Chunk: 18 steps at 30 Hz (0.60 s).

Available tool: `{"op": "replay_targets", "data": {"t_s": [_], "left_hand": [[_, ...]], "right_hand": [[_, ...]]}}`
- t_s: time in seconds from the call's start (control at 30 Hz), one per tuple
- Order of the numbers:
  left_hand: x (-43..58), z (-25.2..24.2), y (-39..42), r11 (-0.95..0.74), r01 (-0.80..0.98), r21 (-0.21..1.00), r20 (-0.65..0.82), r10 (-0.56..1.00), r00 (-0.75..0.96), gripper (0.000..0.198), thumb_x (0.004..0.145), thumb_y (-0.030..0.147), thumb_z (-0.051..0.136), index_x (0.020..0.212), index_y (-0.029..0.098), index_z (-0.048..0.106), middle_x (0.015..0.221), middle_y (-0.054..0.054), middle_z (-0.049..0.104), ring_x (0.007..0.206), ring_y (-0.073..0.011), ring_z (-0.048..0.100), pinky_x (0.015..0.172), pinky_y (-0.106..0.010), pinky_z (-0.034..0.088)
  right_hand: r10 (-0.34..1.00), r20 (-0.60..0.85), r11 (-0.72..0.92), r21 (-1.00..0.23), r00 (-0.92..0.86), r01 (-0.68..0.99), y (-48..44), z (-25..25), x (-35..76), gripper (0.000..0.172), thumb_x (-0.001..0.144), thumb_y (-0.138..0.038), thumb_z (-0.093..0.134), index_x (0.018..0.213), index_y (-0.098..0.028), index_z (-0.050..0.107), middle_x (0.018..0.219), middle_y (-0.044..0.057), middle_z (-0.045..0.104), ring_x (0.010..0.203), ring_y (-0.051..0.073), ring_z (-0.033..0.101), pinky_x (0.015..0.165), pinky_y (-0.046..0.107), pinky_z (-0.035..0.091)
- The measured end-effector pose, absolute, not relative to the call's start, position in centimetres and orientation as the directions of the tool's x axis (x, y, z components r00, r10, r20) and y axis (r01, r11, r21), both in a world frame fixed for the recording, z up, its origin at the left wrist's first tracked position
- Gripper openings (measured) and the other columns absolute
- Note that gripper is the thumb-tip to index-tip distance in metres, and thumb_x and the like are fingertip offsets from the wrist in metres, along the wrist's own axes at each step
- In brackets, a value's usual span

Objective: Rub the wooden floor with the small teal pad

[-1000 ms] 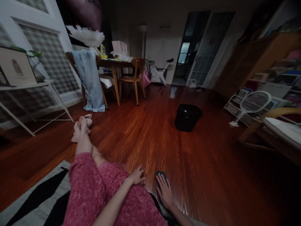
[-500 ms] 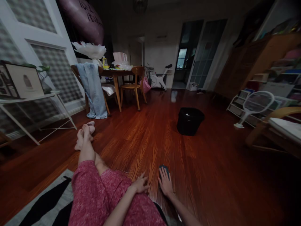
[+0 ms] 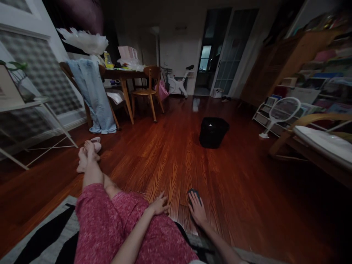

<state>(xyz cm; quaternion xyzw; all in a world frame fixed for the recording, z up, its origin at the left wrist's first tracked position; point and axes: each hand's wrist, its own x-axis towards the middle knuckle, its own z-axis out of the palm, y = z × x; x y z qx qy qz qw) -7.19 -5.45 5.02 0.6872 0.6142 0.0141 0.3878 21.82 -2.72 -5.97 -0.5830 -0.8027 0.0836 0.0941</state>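
Note:
My right hand (image 3: 198, 211) lies palm down at the floor on my right side, its fingers stretched over a small dark blue-grey cloth (image 3: 194, 192). Most of the cloth is hidden under the hand, so its full shape does not show. On the pink trousers (image 3: 132, 216) at my hip rests my left hand (image 3: 159, 205), fingers loosely apart and nothing in them. Wood-grain floorboards (image 3: 167, 172) run ahead of both hands.
A black bin (image 3: 213, 134) stands on the floor ahead. Pink slippers (image 3: 96, 145) lie by my bare feet. To the left are a white side table (image 3: 59, 123) and a chair with jeans (image 3: 95, 95); to the right, a wooden armchair (image 3: 280, 146). Beneath me is a grey-black rug (image 3: 59, 216).
The view has turned a little to the right and down. Across the floorboards, my right hand has slid rightward with the dark cloth under it. My left hand stays at my hip.

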Motion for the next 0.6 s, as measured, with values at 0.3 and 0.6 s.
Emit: {"op": "replay_targets", "data": {"t_s": [0.3,0.6], "left_hand": [[-7.0,5.2,-5.4,0.068,0.824,0.563,-0.459,0.854,0.243,0.079,0.086,0.061,0.055,0.154,0.024,0.038,0.17,-0.006,0.008,0.15,-0.0304,0.028,0.123,-0.042,0.025],[-7.0,4.8,-5.4,0.088,0.802,0.591,-0.46,0.853,0.245,0.085,0.083,0.071,0.054,0.153,0.026,0.038,0.169,-0.007,0.016,0.148,-0.0342,0.031,0.122,-0.046,0.026]], "right_hand": [[0.997,0.057,0.06,-0.246,-0.048,0.967,5.0,-5.2,17.7,0.062,0.098,-0.034,0.021,0.159,-0.02,0.027,0.166,0.007,0.024,0.154,0.023,0.018,0.124,0.052,0.009],[0.958,0.04,0.286,-0.229,-0.284,0.931,-6.6,-7.0,22.6,0.059,0.1,-0.041,0.025,0.157,-0.026,0.03,0.166,0.0,0.025,0.154,0.021,0.017,0.125,0.05,0.015]]}}
